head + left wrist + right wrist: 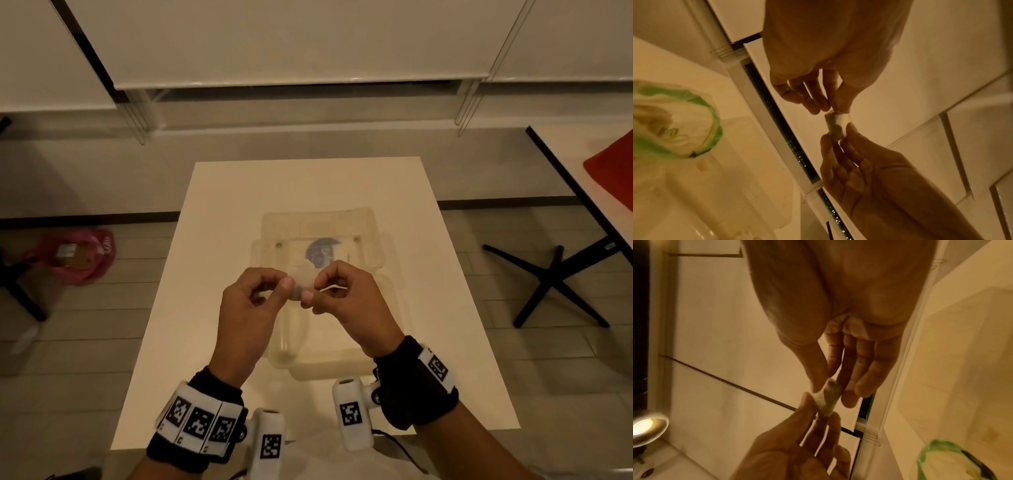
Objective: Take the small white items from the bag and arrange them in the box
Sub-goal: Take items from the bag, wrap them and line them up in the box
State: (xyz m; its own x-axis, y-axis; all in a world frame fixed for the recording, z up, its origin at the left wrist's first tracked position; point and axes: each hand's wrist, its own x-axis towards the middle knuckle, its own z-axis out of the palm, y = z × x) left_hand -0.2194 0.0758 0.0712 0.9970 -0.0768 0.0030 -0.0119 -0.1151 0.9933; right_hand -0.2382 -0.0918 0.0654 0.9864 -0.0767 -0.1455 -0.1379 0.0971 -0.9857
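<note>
Both hands are raised over a clear plastic box (376, 229) that lies open on the white table (219, 212). Between them is a small white item (300, 278), partly wrapped in clear film. My left hand (289, 286) pinches one end with thumb and forefinger, and my right hand (311, 292) pinches the other. The left wrist view shows the item (837, 125) between the left hand (833, 108) and right hand (838, 134). The right wrist view shows the item (828, 398) too. A bag (320, 255) with a printed label lies in the box's far half, green-edged in the wrist views (674, 121).
A pink bag (77, 255) lies on the floor to the left. Another table with a red object (613, 171) and a black cross-shaped base (548, 284) stands to the right. White cabinets run along the back. A lit lamp (645, 428) shows in the right wrist view.
</note>
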